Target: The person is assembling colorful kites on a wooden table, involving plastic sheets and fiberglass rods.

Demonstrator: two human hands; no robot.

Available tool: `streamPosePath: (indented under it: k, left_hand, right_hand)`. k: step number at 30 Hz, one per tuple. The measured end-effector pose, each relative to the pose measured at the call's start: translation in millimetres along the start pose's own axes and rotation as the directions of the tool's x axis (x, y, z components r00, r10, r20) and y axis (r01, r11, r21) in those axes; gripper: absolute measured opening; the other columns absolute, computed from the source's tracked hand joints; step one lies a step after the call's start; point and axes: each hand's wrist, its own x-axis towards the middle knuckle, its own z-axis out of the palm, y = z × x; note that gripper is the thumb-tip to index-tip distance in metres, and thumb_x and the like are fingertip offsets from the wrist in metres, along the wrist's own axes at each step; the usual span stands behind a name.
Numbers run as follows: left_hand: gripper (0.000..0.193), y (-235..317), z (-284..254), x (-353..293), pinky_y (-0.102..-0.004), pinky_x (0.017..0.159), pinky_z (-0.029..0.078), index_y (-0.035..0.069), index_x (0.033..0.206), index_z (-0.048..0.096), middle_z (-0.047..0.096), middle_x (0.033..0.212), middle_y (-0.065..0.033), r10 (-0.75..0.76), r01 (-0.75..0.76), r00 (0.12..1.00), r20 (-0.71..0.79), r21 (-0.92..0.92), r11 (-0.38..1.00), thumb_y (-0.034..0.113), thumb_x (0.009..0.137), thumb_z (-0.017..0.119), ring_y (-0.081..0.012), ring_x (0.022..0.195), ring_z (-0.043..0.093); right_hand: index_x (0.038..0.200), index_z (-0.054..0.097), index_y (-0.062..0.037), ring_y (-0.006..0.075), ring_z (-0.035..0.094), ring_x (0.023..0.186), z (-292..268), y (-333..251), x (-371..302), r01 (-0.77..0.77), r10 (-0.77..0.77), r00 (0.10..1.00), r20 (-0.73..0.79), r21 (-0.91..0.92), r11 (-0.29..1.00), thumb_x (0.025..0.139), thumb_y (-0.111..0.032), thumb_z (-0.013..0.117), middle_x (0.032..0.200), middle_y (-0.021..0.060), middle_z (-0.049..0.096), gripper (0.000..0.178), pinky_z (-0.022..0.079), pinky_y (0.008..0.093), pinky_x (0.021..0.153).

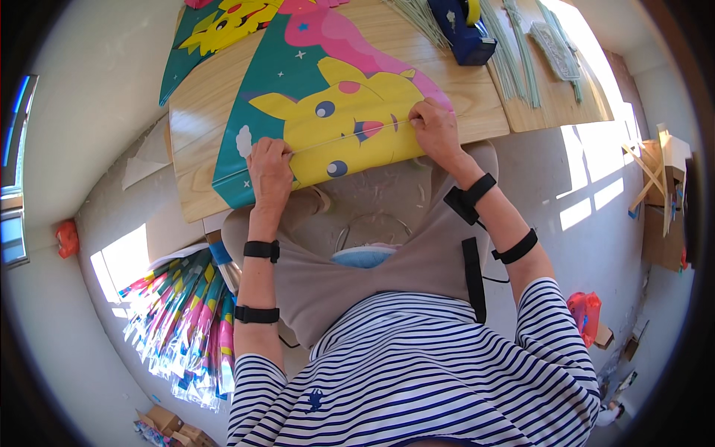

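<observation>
A printed kite sheet (313, 127) in green, pink and yellow, with a large cartoon face, lies on the wooden table and hangs slightly over its near edge. A thin pale line crosses it between my hands; whether it is a rod or a seam I cannot tell. My left hand (270, 170) is closed on the sheet at the left, beside the white cloud print. At the right, near the pink border, my right hand (439, 132) pinches the sheet, fingers curled. The stretch between my two hands looks taut.
Another printed sheet (216, 37) lies at the far left of the table (477, 112). A blue tape dispenser (465, 33), bundles of thin pale sticks (510, 63) and a clear plastic box (555, 51) are at far right. Bagged colourful kites (186, 313) fan out at lower left.
</observation>
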Motion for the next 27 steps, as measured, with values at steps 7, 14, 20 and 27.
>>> streamPosePath:
  k: [7,14,20,27]
  left_hand:
    - [0.01,1.4,-0.6,-0.2,-0.0438,0.087,0.043,0.008,0.087,0.064,0.058,0.093,-0.0063,-0.007,0.007,1.0,0.003,0.011,1.0,0.006,0.081,0.072,-0.0293,0.098,0.057]
    - [0.01,1.4,0.6,-0.3,-0.0438,0.088,0.043,0.008,0.088,0.065,0.058,0.093,-0.0062,-0.013,0.012,1.0,0.003,0.005,1.0,0.006,0.081,0.072,-0.0293,0.098,0.057]
    - [0.01,1.5,0.5,-0.4,-0.044,0.087,0.043,0.008,0.088,0.065,0.058,0.094,-0.0063,-0.014,0.014,1.0,0.003,-0.003,1.0,0.005,0.081,0.072,-0.0292,0.098,0.057]
    - [0.01,1.9,0.0,0.0,-0.0442,0.087,0.043,0.008,0.089,0.065,0.059,0.094,-0.0065,-0.011,0.011,1.0,0.008,-0.007,1.0,0.005,0.081,0.071,-0.0294,0.099,0.057]
  right_hand:
    - [0.085,0.067,-0.007,0.0348,0.066,0.084,1.7,1.7,-1.4,0.001,0.0,1.0,-0.023,0.018,1.0,0.083,-0.005,0.065,0.091,0.011,0.067,0.004,0.051,0.0442,0.074]
    - [0.086,0.067,-0.0071,0.0344,0.066,0.085,3.2,3.8,-1.5,0.006,-0.006,1.0,-0.025,0.012,1.0,0.083,-0.005,0.066,0.091,0.0107,0.067,0.004,0.052,0.0438,0.075]
    - [0.086,0.067,-0.0064,0.0345,0.066,0.086,2.4,2.9,-1.6,0.005,-0.005,1.0,-0.018,0.024,1.0,0.083,-0.004,0.065,0.091,0.0108,0.067,0.004,0.052,0.0436,0.075]
    - [0.087,0.069,-0.0054,0.0341,0.066,0.087,2.4,3.2,-1.7,-0.009,0.009,1.0,-0.018,0.033,0.999,0.083,-0.004,0.064,0.092,0.0111,0.068,0.006,0.052,0.0425,0.077]
